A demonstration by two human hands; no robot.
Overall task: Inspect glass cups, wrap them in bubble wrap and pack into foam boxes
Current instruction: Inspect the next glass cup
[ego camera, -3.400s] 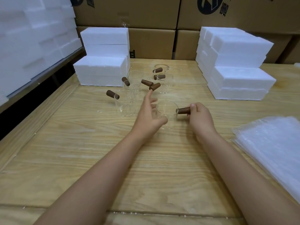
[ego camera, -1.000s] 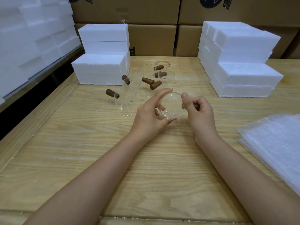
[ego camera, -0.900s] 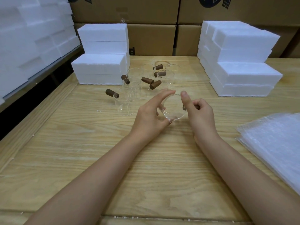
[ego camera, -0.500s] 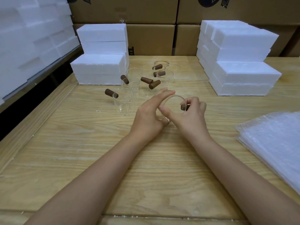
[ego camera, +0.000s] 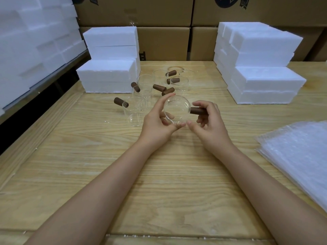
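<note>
two hands hold a clear glass cup up for inspection above a wooden desk

a person's bare forearms reach out over the middle of a pale, grainy wooden desk (ego camera: 159,183). between the hands, lifted off the desk, is the glass cup (ego camera: 177,108), thin, smooth and transparent. it is tipped on its side so its round outline faces the viewer and its long axis points away from the person; whether the mouth or the base faces us cannot be told. the left hand (ego camera: 155,119) grips the cup's wall, forefinger arched over the top and thumb underneath. a short brown cylindrical handle (ego camera: 197,110) sticks out sideways to the right, and the right hand (ego camera: 208,121) curls its fingers round it, thumb reaching to the lower rim.

wrapping looks like the next step: a stack of cloudy, dimpled bubble wrap (ego camera: 297,156) lies at the desk's right edge, nearer the right hand and well apart from the cup.

more cups (ego camera: 145,89) with matching brown handles cluster toward the far middle of the desk. blocky, matt white foam boxes (ego camera: 261,68) are stacked at the far right and far left, with cardboard cartons (ego camera: 159,41) behind.
</note>
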